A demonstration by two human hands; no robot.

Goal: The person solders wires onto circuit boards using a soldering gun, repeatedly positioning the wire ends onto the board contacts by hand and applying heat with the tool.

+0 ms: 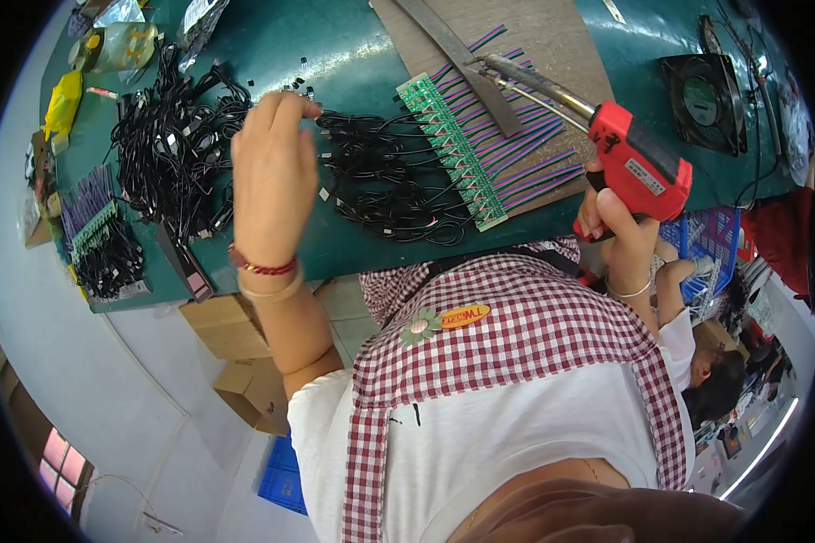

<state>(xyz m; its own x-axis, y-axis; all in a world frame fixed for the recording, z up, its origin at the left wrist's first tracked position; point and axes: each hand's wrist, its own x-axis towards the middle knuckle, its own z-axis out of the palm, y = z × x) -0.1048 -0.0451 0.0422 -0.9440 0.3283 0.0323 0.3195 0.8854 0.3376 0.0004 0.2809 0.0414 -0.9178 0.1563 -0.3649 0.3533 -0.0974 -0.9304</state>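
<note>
My right hand [616, 217] is wrapped round the grip of a red soldering gun [638, 163]. Its long metal tip and a thin feed tube reach up and left over a dark flat bar [466, 68]. Below the bar lies a green circuit board strip [453, 154], with striped ribbon wires [525, 136] on its right side and black cables [380, 172] on its left. My left hand [276, 172] hovers left of those cables, near small black parts [303, 63]. Its fingers are bent and close together; the fingertips are partly hidden, so what they may hold does not show.
A large heap of black cables [172, 145] covers the table's left part, beside another wired board bundle [100, 235]. A yellow-capped bottle [118, 47] stands far left. A black fan [702, 100] is at right. Another person [711, 380] sits near a blue basket [711, 249].
</note>
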